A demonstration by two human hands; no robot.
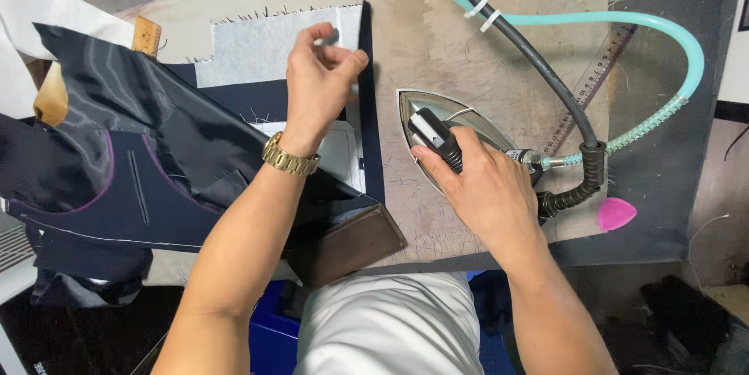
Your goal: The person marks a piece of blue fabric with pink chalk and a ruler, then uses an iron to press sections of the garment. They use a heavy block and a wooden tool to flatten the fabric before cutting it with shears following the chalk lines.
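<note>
— While the right hand [488,188] wraps its fingers tight around the black ribbed handle of the steam iron [452,137], what is the metal like under it?

— Polished, pointed at the nose, a teardrop soleplate sitting flat on the worn beige pressing pad [437,39], which is scuffed and stained. Behind the grip, a thick black cable [538,63] and a smooth turquoise hose [624,24] leave the heel of the iron and curve away together, bound by white ties.

— And the left hand [320,82]?

— It pinches the edge of the white interfacing [257,47] between thumb and curled fingertips, with a gold link watch [290,158] on its wrist. That piece is thin, matte, a little fuzzy, with frayed threads along its far edge; it lies on a dark navy fabric panel [373,110] whose straight folded edge runs just beside the pinch, between the two hands.

— What crowds the left grip?

— A heap of glossy dark lining [140,110] with thin purple stitching, piled beyond the wrist on the outer side. Nearer the body than the forearm lies a dark brown wooden block [351,242], rectangular and dull.

— Anything by the iron?

— A pink teardrop-shaped chalk [616,213] rests just past the cable's coil, and a clear ruler [597,82] lies under the hose — both apart from the hand.
</note>
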